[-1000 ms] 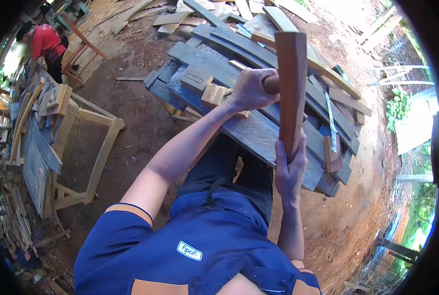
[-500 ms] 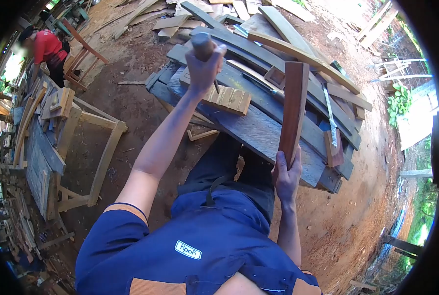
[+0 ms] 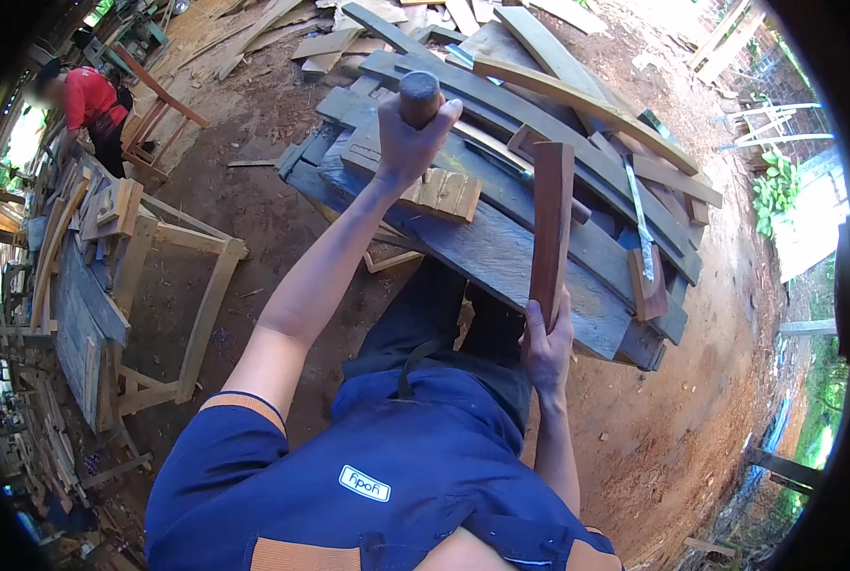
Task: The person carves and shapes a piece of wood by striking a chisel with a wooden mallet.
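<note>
My left hand point(image 3: 411, 147) is wrapped around a chisel point(image 3: 419, 93), its thick round wooden handle upright with the butt end facing up. The blade is hidden below my fist. Just under that hand, a pale wooden block point(image 3: 449, 196) with several notches across it lies on the dark workbench point(image 3: 506, 257). My right hand point(image 3: 547, 347) grips the lower end of a long reddish-brown piece of wood point(image 3: 551, 228), held upright over the bench's near edge. Behind this wood a second chisel handle point(image 3: 582, 211) pokes out, lying on the bench.
Long planks point(image 3: 587, 105) are stacked along the bench's far side, with a metal ruler point(image 3: 639, 214) at the right. To the left stands another wooden bench point(image 3: 87, 305) with offcuts. A person in a red shirt point(image 3: 92, 100) bends near a wooden chair frame point(image 3: 154, 114).
My left hand has shifted slightly right and down with the chisel, whose blade no longer shows. The reddish-brown wood in my right hand has moved left and a little lower.
</note>
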Demonstrator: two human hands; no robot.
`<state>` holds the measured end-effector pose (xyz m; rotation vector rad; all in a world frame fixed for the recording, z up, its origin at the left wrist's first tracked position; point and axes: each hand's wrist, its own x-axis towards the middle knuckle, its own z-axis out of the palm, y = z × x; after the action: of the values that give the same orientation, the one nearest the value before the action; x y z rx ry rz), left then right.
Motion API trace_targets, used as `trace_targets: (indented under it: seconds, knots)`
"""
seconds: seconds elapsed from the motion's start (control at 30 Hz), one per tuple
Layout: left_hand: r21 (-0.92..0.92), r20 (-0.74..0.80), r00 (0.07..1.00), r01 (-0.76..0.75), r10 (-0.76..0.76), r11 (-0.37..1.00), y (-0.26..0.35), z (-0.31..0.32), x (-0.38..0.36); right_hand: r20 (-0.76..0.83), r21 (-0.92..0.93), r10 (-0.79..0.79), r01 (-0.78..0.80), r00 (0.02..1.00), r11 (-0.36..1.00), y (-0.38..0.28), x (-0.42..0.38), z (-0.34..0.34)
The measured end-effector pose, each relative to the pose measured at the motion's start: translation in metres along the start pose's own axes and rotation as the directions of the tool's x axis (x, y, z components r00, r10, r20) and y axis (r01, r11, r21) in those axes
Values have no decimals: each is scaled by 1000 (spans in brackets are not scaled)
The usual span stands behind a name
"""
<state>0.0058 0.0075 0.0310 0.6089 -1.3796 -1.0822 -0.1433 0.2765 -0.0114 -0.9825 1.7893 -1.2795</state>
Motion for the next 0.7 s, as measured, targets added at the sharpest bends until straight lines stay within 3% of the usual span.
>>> trace_targets:
  seconds: [0.13,0.27,0.37,0.4,0.43,0.5,0.57,0.6,0.63,0.7]
  knots:
    - [10,7,1000,8,-9,1000,-3,-1,0,10,-18,-9,9,1000,1000,-1,3,2]
    - [60,66,995,-78,74,995,1,12,-4,11,-29,-17,17,1000,999,-18,8,2]
    - [172,119,983,-162,142,972,-2,24,-7,-156,116,-210,229,965,966,-54,14,-4]
    - [227,147,964,-250,221,941,-4,31,-9,-217,214,-279,325,935,921,-59,18,-7]
    - [276,177,938,-337,297,900,-5,39,-11,-218,208,-279,324,935,923,-72,21,-8]
    - [341,294,930,-317,220,885,-10,48,-19,-391,310,-512,634,764,709,-99,28,-5]
    - [471,404,901,-355,161,808,-14,59,-29,-389,295,-530,647,754,703,-81,31,-4]
    - [468,428,890,-367,158,804,-14,63,-34,-192,86,-424,446,885,891,-60,31,-9]
    - [466,452,879,-379,153,800,-14,66,-38,-36,-177,-240,230,970,957,-52,29,-12]
    - [467,459,879,-364,131,806,-17,70,-37,-59,-124,-190,182,980,975,-55,18,-14]
